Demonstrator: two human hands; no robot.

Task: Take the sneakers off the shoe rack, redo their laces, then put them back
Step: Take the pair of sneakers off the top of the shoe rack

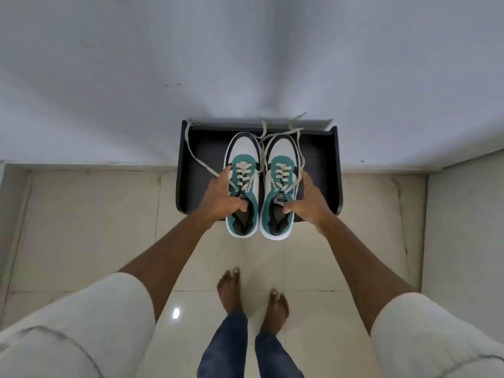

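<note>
The left hand (pixel 222 199) clasps the left sneaker (pixel 242 186) at its collar, thumb inside the opening; the right hand (pixel 306 203) clasps the right sneaker (pixel 281 186) likewise. Both sneakers sit side by side over the black shoe rack (pixel 324 170), heels overhanging its front edge. Loose laces (pixel 196 156) trail toward the rack's back corners.

Two sneakers side by side, left sneaker (pixel 242 186), right sneaker (pixel 281 186), over shoe rack (pixel 324 165), against wall (pixel 245 64)

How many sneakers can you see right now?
2. The left sneaker is in the left hand, the right sneaker in the right hand, side by side over the dark shoe rack. Any lower shelf is hidden.
</note>
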